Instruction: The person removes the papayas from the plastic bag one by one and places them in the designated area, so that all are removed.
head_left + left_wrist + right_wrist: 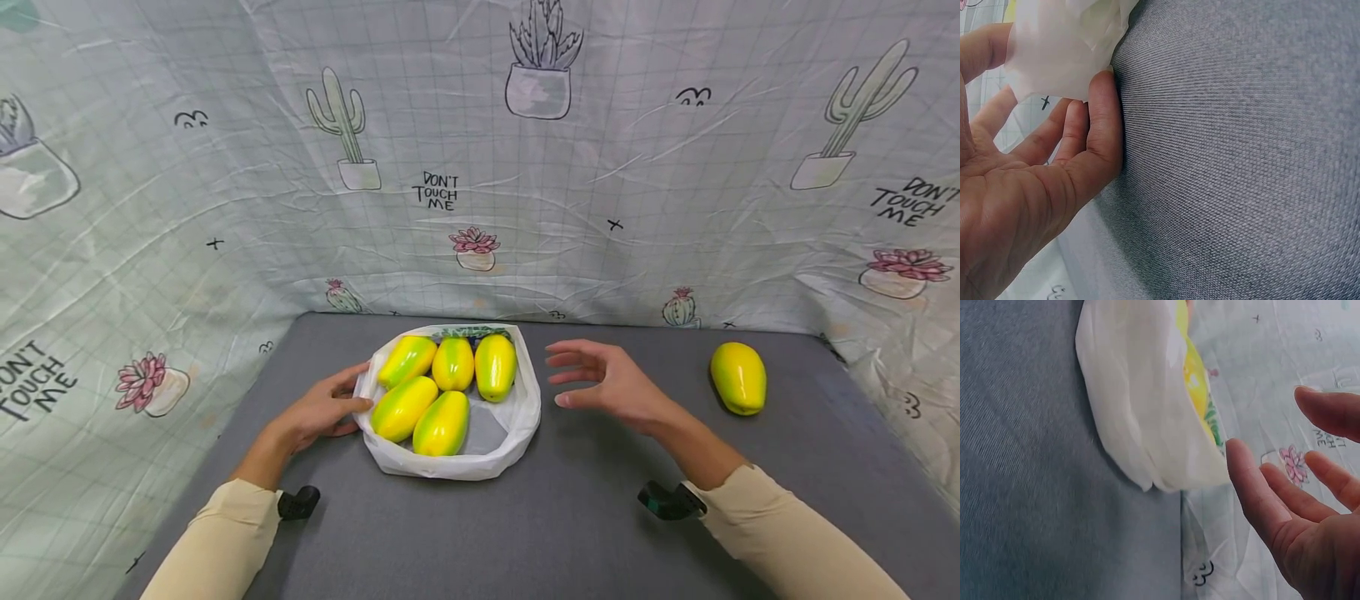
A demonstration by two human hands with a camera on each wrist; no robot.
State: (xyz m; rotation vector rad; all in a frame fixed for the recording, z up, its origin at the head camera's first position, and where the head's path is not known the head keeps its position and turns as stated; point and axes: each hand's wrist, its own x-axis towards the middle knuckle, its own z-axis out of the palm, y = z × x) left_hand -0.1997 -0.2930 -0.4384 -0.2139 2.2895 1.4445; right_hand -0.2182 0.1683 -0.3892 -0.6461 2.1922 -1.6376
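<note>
A white plastic bag (450,467) with a wide mouth stands on the grey table, holding several glossy yellow-green papayas (441,423). My left hand (322,410) lies along the bag's left side, fingers spread against its outside and thumb tip at the rim. In the left wrist view, the little finger of that hand (1016,187) lies low beside the table surface, touching the white plastic. To the right of the bag, my right hand (600,379) hovers with fingers apart and nothing in them. From the right wrist, its fingertips (1238,453) appear close to the bag's rim.
One more yellow papaya (738,377) lies on the grey table (585,533) at the right, beyond my right forearm. A pale cloth (637,192) printed with cacti hangs behind the table and along its sides.
</note>
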